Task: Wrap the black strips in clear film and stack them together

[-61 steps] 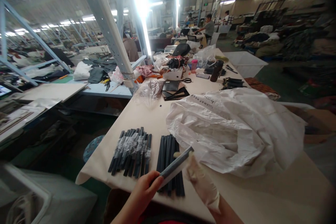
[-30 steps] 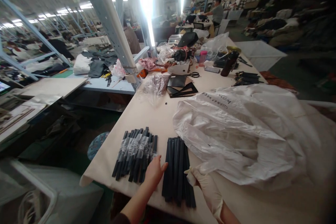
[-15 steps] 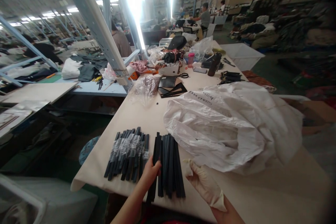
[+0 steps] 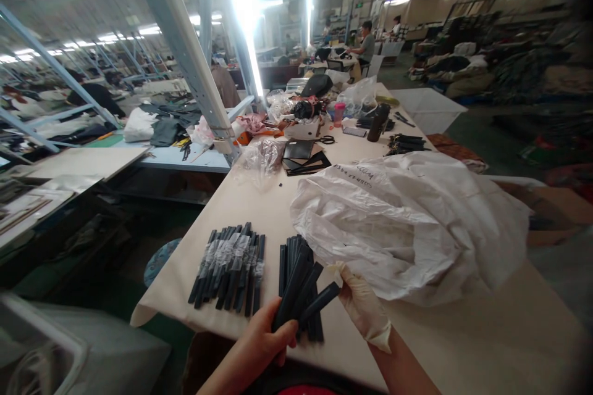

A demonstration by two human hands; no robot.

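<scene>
Black flat strips (image 4: 302, 292) clenched in left hand (image 4: 265, 340); grip of gloved right hand (image 4: 364, 311) unclear.

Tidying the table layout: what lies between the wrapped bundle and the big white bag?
In the head view, a pile of bare dark strips lies there on the table, apart from the bundle; the left hand grips a few.
</scene>
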